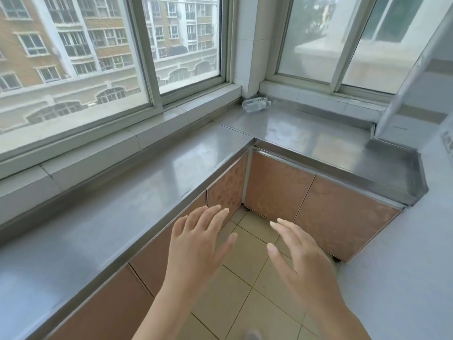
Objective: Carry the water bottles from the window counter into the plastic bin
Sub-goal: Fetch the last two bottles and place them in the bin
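— What is seen at the left?

— The steel counter (152,173) is run under the windows, and the left hand (196,244) is held over its front edge, fingers spread, nothing grasped.

— And the right hand (301,261)?

— It is held over the floor tiles, likewise spread and empty.

— Where is a bottle found?

— One clear water bottle (256,105) is laid on its side in the far corner, cap pointed right, well apart from both hands, up and ahead. The right hand is judged slightly nearer. No bin is seen.
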A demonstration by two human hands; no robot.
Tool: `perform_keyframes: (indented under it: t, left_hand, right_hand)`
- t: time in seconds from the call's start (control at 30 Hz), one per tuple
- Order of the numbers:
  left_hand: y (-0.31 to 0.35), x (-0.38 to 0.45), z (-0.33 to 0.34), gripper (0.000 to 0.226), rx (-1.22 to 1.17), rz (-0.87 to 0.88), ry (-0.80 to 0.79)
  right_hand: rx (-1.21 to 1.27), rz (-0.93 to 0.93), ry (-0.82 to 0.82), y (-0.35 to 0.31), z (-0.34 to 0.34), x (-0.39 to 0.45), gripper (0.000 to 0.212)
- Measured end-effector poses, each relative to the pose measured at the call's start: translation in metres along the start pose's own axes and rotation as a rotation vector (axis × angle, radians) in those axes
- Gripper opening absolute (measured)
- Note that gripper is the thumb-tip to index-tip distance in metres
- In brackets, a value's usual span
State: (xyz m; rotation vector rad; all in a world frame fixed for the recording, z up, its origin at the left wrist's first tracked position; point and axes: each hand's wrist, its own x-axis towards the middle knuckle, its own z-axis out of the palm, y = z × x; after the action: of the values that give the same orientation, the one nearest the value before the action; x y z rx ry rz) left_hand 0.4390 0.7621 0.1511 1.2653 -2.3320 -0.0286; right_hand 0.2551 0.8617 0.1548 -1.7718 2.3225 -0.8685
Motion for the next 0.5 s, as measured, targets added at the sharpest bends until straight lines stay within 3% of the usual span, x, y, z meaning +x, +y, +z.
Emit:
perform_keyframes:
  t: [0.5]
  left_hand:
    - [0.009,0.231,0.118,0.051,-0.017,-0.060,-0.031]
  right_hand:
    - [-0.013,-0.010,-0.055,0.116,0.010,0.242,0.043]
